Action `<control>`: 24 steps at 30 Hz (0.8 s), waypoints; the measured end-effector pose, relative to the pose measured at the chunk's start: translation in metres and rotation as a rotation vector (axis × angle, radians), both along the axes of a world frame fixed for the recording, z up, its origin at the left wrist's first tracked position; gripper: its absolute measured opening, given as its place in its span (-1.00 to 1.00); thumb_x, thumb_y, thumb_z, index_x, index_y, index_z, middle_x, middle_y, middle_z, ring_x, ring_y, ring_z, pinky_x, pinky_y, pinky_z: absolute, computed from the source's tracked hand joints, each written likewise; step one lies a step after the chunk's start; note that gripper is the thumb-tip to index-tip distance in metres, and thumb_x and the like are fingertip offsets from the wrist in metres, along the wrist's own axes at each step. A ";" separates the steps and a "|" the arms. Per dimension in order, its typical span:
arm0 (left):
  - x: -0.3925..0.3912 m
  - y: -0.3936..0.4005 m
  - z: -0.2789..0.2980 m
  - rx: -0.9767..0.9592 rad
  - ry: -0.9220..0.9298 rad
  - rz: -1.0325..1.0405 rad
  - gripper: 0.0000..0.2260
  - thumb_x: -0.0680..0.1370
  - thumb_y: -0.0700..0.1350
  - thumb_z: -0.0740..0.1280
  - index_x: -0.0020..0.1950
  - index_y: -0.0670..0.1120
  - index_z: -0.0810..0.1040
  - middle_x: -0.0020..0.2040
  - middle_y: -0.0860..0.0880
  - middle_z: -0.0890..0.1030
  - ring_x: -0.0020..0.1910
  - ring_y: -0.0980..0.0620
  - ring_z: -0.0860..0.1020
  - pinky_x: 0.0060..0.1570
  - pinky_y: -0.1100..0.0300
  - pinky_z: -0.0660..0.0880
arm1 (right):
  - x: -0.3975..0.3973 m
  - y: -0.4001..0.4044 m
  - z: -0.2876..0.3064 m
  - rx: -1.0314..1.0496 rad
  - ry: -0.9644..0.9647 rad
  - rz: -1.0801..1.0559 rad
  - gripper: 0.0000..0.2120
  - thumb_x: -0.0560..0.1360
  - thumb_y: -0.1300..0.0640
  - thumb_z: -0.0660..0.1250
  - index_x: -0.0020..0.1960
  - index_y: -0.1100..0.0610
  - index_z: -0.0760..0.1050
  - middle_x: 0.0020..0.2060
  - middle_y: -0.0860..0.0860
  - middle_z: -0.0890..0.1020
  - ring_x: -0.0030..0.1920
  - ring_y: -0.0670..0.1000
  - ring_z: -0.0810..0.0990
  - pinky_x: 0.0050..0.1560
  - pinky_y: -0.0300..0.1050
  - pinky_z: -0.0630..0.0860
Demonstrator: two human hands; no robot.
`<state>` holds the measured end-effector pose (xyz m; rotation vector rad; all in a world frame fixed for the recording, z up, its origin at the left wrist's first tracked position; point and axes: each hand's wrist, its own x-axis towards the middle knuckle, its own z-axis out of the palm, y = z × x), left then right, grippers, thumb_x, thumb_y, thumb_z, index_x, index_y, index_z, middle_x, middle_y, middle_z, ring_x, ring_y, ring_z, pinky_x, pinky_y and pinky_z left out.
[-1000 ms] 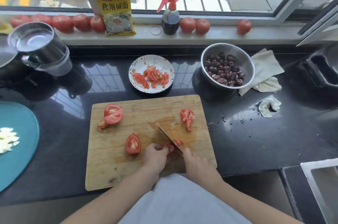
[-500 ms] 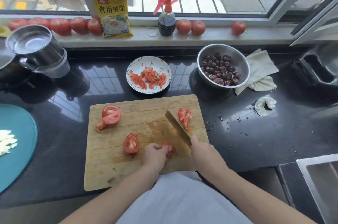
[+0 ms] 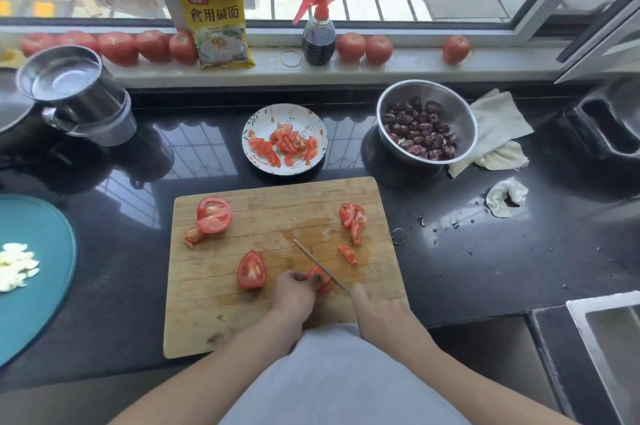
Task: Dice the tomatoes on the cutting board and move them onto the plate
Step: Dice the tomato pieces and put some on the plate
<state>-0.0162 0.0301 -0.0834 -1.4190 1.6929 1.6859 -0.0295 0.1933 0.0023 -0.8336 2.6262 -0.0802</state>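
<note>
On the wooden cutting board (image 3: 277,320), my left hand (image 3: 292,291) holds a tomato piece (image 3: 322,280) steady near the front edge. My right hand (image 3: 377,312) grips a knife (image 3: 318,267) whose blade lies across that piece. A tomato wedge (image 3: 251,269) lies just left of my left hand. A halved tomato (image 3: 213,220) sits at the board's back left. Cut pieces (image 3: 353,222) are piled at the back right, with one small slice (image 3: 348,254) below them. The patterned plate (image 3: 263,119) behind the board holds diced tomato (image 3: 287,145).
A steel bowl of dark dates (image 3: 427,124) stands right of the plate, with cloths (image 3: 495,128) beside it. A steel pot (image 3: 72,92) is at back left, a teal board (image 3: 41,261) at left. Whole tomatoes (image 3: 117,46), a yellow bag (image 3: 216,22) and a spray bottle (image 3: 318,33) line the sill.
The knife swung out to the right, pushing a slice aside, then came back down onto the piece under my left hand. A new small slice lies to the right.
</note>
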 end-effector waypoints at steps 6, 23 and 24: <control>0.001 0.000 -0.005 0.026 0.020 -0.002 -0.72 0.43 0.14 0.58 -0.06 -0.04 0.70 -0.19 0.00 0.76 -0.12 -0.09 0.74 0.09 -0.17 0.66 | 0.003 0.006 -0.004 0.052 0.084 0.022 -0.86 0.34 0.26 -0.01 -0.18 0.04 0.14 -0.50 -0.06 0.17 -0.69 0.07 0.30 -0.47 -0.16 -0.29; 0.001 0.001 0.007 0.016 0.062 0.032 -0.77 0.49 -0.05 0.58 -0.04 -0.15 0.63 -0.23 -0.12 0.73 -0.20 -0.10 0.69 0.06 -0.11 0.65 | 0.004 0.009 -0.015 0.130 -0.173 -0.074 -0.77 0.55 0.30 0.09 0.15 0.07 0.21 -0.03 0.04 0.55 -0.07 0.16 0.61 -0.23 0.01 0.42; 0.001 0.001 0.008 0.019 0.063 0.036 -0.77 0.48 -0.04 0.59 -0.05 -0.15 0.63 -0.23 -0.11 0.73 -0.19 -0.11 0.70 0.08 -0.13 0.66 | 0.007 0.016 -0.015 0.142 -0.178 -0.079 -0.71 0.52 0.35 0.10 0.17 0.07 0.21 -0.03 0.02 0.55 -0.08 0.14 0.61 -0.25 -0.01 0.40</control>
